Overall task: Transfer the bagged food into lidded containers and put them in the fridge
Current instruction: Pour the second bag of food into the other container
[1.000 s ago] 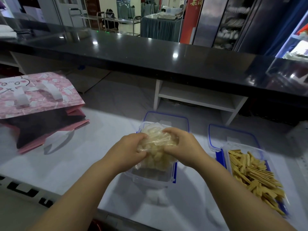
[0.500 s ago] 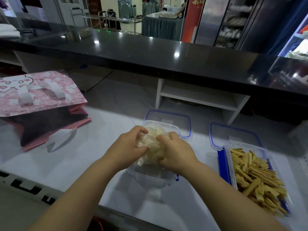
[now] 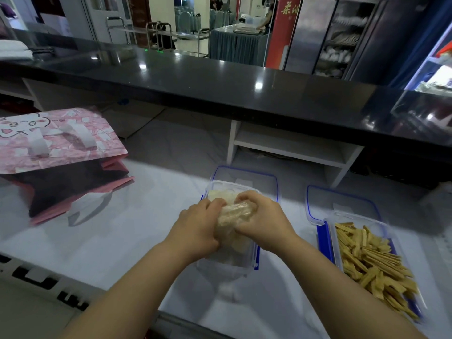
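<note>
Clear food bag between left fingers, right fingers; over container

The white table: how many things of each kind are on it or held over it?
Clear containers: 2
Blue-rimmed lids: 2
Pink paper bag: 1
Plastic food bag: 1
Total: 6

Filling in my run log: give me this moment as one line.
phase: transfer | left hand: grips bag | right hand: grips bag | bag: over open container
</note>
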